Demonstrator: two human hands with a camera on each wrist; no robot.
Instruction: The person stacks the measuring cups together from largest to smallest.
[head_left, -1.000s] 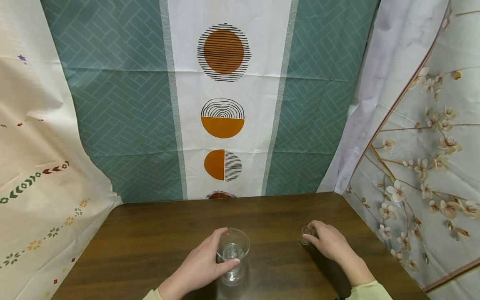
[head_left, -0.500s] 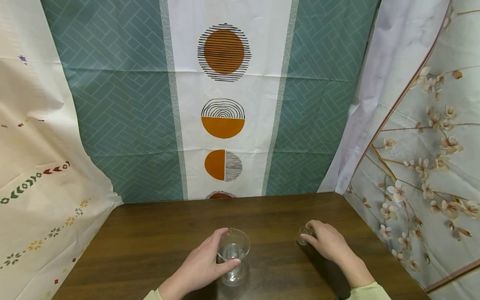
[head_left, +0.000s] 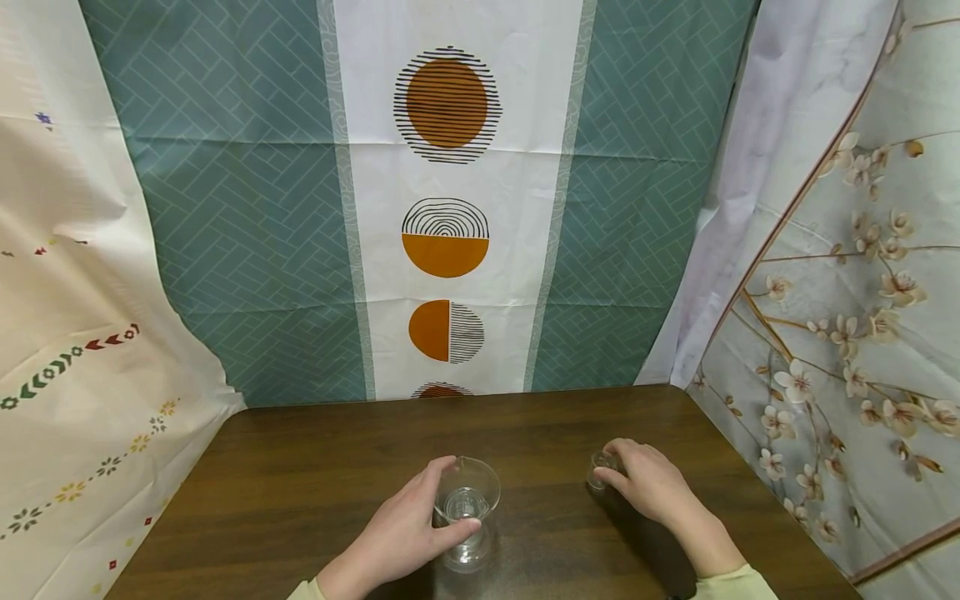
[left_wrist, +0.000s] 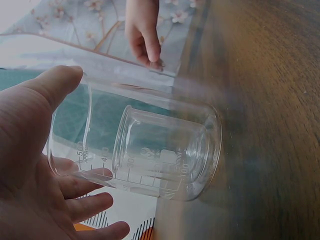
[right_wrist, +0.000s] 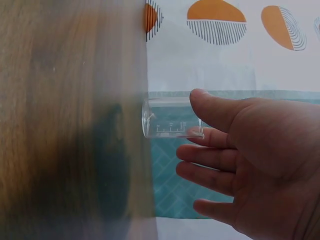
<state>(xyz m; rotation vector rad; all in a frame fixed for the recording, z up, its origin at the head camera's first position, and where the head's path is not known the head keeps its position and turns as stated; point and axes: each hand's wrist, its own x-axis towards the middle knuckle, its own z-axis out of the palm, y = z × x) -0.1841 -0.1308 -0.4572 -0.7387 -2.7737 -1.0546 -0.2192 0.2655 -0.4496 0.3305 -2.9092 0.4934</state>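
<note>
My left hand (head_left: 408, 525) holds a large glass beaker (left_wrist: 102, 125) near its rim, between thumb and forefinger, with the other fingers spread. The beaker stands upright on the table, left of my right hand. Nested inside it is a smaller glass beaker (left_wrist: 160, 145), seen through the marked outer wall. Off to the right, my right hand (head_left: 656, 483) pinches a small glass beaker (right_wrist: 172, 119) near its rim with thumb and forefinger. That small beaker is upright, its base close to the tabletop in the right wrist view, and its scale marks face the camera.
The dark wood table (head_left: 322, 450) runs back to a green and white patterned cloth (head_left: 255, 250). A cream cloth (head_left: 82, 333) hangs on the left, and a flowered cloth (head_left: 840, 333) closes off the right side.
My right hand and the small beaker have moved a little to the left, toward the large beaker. The left hand and the nested beakers have stayed in place.
</note>
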